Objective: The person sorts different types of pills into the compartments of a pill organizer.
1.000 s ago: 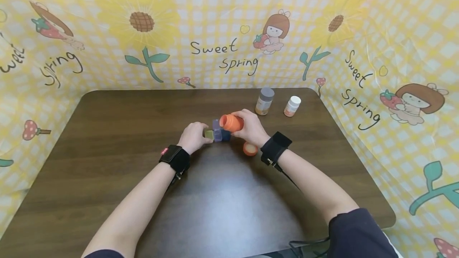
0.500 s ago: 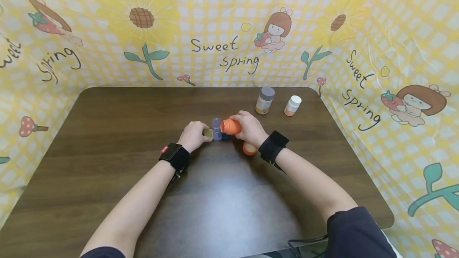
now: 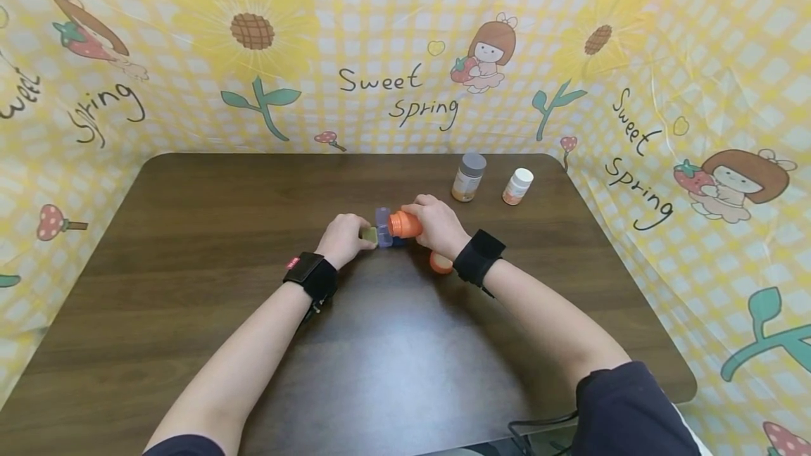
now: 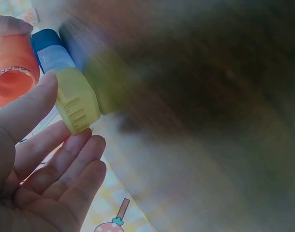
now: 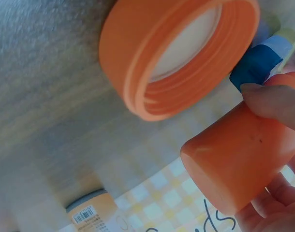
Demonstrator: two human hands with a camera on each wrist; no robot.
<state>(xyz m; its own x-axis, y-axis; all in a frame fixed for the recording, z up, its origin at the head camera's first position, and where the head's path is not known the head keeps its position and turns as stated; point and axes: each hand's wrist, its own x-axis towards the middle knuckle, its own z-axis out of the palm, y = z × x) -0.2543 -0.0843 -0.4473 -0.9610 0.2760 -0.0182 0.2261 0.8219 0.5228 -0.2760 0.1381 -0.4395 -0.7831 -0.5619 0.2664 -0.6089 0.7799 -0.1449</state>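
Observation:
In the head view my left hand (image 3: 342, 241) pinches the yellow-green end of a small pill organizer (image 3: 383, 218) on the table. Its purple middle section has a flap up, and the blue end lies partly under the bottle. The left wrist view shows the thumb and fingertips on the yellow end section (image 4: 79, 94). My right hand (image 3: 443, 224) grips an orange pill bottle (image 3: 405, 224), uncapped and tipped, its mouth toward the left over the purple section. The bottle's mouth (image 4: 13, 87) faces the left wrist camera; no pills show there.
An orange screw cap (image 3: 440, 263) lies inside up on the table, below my right hand. At the back right stand a grey-capped bottle (image 3: 469, 178) and a smaller white-capped one (image 3: 518, 186). A patterned yellow cloth (image 3: 380, 41) hangs around the table.
The orange bottle has moved slightly nearer and to the left, and its mouth has tipped further down. My left hand keeps its hold on the pill organizer.

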